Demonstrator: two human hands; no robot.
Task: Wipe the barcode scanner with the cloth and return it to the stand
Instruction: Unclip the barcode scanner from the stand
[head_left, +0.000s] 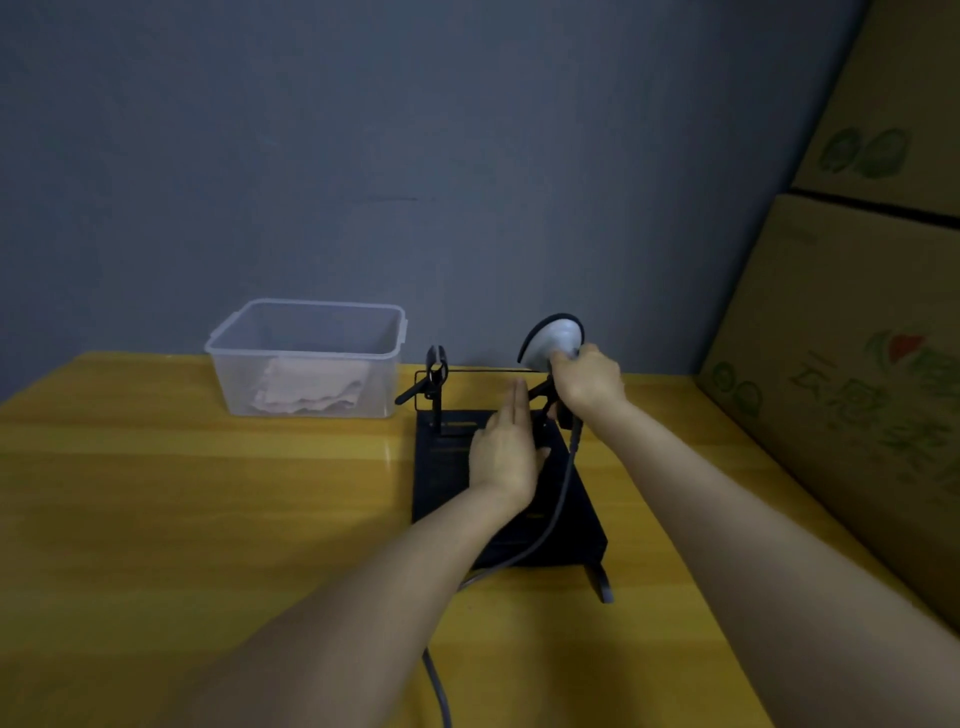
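Observation:
My right hand (589, 382) grips the handle of the barcode scanner (556, 338), whose grey and black head points up and left above the back right of the stand. The black stand (452, 467) has a flat base plate and two upright clips at the back. My left hand (506, 447) rests flat on the base plate, fingers straight and together, holding nothing. The scanner's grey cable (561, 499) trails down across the plate toward me. A pale pink cloth (309, 389) lies crumpled inside the clear plastic tub (244, 338) to the left.
The yellow wooden table (208, 519) runs to a grey wall at the back. Stacked cardboard boxes (852, 364) stand close along the right side. The tub sits near the back edge, just left of the stand.

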